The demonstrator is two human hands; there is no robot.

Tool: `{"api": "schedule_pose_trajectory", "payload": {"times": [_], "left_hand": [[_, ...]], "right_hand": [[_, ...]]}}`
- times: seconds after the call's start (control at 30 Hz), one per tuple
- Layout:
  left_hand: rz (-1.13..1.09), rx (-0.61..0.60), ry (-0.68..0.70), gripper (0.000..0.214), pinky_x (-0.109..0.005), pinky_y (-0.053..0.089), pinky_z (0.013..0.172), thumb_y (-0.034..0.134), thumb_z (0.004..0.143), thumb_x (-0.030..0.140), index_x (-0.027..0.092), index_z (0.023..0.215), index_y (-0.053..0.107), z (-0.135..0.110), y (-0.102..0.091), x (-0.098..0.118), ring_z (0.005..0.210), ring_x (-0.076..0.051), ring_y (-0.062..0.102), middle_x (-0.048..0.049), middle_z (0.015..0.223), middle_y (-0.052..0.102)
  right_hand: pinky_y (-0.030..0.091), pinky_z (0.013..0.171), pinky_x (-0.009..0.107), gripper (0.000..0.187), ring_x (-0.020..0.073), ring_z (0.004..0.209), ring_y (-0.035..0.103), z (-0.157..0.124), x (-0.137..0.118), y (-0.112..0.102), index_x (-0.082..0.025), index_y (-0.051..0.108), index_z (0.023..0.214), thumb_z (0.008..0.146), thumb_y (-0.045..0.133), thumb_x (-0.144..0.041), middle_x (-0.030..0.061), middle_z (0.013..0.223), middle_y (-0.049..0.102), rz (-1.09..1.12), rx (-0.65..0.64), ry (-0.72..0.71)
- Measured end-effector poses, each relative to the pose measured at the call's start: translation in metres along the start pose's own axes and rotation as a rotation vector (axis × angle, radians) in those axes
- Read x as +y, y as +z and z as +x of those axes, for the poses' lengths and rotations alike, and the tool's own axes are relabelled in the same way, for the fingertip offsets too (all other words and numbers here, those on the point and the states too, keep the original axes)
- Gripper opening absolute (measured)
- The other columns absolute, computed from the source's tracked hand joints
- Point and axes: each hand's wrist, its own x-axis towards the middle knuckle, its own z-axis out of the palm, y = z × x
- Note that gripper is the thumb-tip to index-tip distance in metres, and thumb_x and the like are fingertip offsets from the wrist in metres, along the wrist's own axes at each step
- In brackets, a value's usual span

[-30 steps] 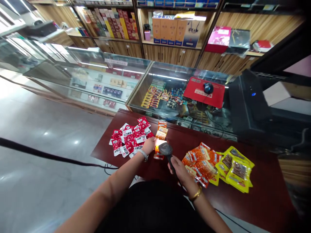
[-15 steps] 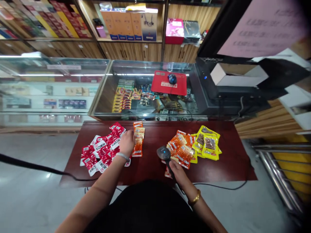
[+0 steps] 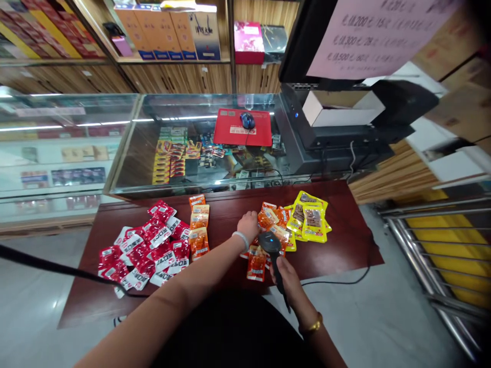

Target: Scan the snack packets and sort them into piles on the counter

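Observation:
My right hand (image 3: 286, 273) is wrapped round the handle of a black barcode scanner (image 3: 270, 244), whose head hangs over the near edge of a pile of orange snack packets (image 3: 273, 221). My left hand (image 3: 247, 225) rests on the left side of that orange pile, fingers curled down on the packets; I cannot make out whether it grips one. One orange packet (image 3: 256, 263) lies loose in front of the scanner. A row of orange packets (image 3: 198, 225) lies further left, beside a heap of red packets (image 3: 148, 250). Yellow packets (image 3: 310, 220) sit right of the orange pile.
All packets lie on a dark red table (image 3: 337, 250). Behind it stands a glass display counter (image 3: 199, 148) with a red mouse pad and mouse (image 3: 247, 120), and a black monitor (image 3: 326, 138) to the right. Metal rails (image 3: 437, 255) stand at the right. A black cable (image 3: 46, 263) crosses the left.
My left hand has left the row of orange packets by the red heap and moved right onto the orange pile. The scanner has shifted slightly; the view has swung right.

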Motion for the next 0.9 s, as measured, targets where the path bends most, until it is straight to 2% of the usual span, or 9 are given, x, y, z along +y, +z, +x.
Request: {"api": "schedule_pose_trajectory", "payload": {"times": [0.2, 0.37, 0.5, 0.6, 0.7, 0.9], "left_hand": [[0.010, 0.009, -0.036, 0.043, -0.031, 0.042, 0.081, 0.069, 0.074, 0.045, 0.020, 0.103, 0.051, -0.007, -0.011, -0.016, 0.098, -0.024, 0.061, -0.0096, 0.099, 0.065], [-0.229, 0.035, -0.189, 0.025, -0.025, 0.041, 0.069, 0.064, 0.080, 0.033, 0.021, 0.099, 0.053, -0.027, -0.018, -0.045, 0.079, -0.016, 0.062, -0.0024, 0.086, 0.066], [-0.469, 0.090, -0.255, 0.014, -0.021, 0.038, 0.061, 0.063, 0.080, 0.024, 0.021, 0.090, 0.052, -0.064, -0.015, -0.072, 0.066, -0.011, 0.056, 0.0027, 0.076, 0.061], [-0.530, 0.176, -0.271, 0.015, -0.020, 0.037, 0.061, 0.063, 0.079, 0.024, 0.021, 0.088, 0.052, -0.101, -0.012, -0.091, 0.065, -0.009, 0.053, 0.0040, 0.075, 0.058], [-0.571, 0.207, -0.314, 0.013, -0.021, 0.037, 0.061, 0.062, 0.078, 0.023, 0.021, 0.086, 0.051, -0.133, -0.009, -0.106, 0.064, -0.009, 0.052, 0.0048, 0.073, 0.056], [-0.591, 0.260, -0.402, 0.014, -0.022, 0.039, 0.064, 0.062, 0.079, 0.027, 0.020, 0.081, 0.050, -0.168, -0.003, -0.129, 0.067, -0.011, 0.055, 0.0032, 0.073, 0.057]], "right_hand": [[0.031, 0.042, 0.021, 0.052, 0.0087, 0.043, 0.044, -0.003, -0.001, 0.000, -0.020, 0.053, 0.076, 0.069, 0.065, -0.070, -0.0039, 0.056, 0.053, -0.025, -0.004, -0.012], [0.032, 0.042, 0.025, 0.050, 0.0113, 0.044, 0.044, 0.002, -0.006, 0.011, -0.022, 0.054, 0.079, 0.072, 0.061, -0.071, -0.0029, 0.057, 0.053, -0.099, -0.067, -0.014], [0.034, 0.044, 0.027, 0.050, 0.0134, 0.045, 0.045, 0.007, -0.014, 0.031, -0.022, 0.054, 0.078, 0.075, 0.057, -0.072, -0.0018, 0.059, 0.054, -0.199, -0.169, -0.042], [0.035, 0.044, 0.026, 0.049, 0.0125, 0.045, 0.044, 0.010, -0.017, 0.052, -0.022, 0.053, 0.074, 0.077, 0.055, -0.071, -0.0025, 0.058, 0.053, -0.258, -0.246, -0.074], [0.033, 0.043, 0.024, 0.048, 0.0104, 0.044, 0.042, 0.011, -0.016, 0.074, -0.022, 0.051, 0.072, 0.077, 0.056, -0.069, -0.0042, 0.058, 0.052, -0.280, -0.312, -0.032], [0.032, 0.041, 0.022, 0.050, 0.0096, 0.041, 0.041, 0.008, -0.004, 0.109, -0.021, 0.055, 0.086, 0.074, 0.058, -0.070, -0.0065, 0.055, 0.050, -0.335, -0.437, 0.015]]}}
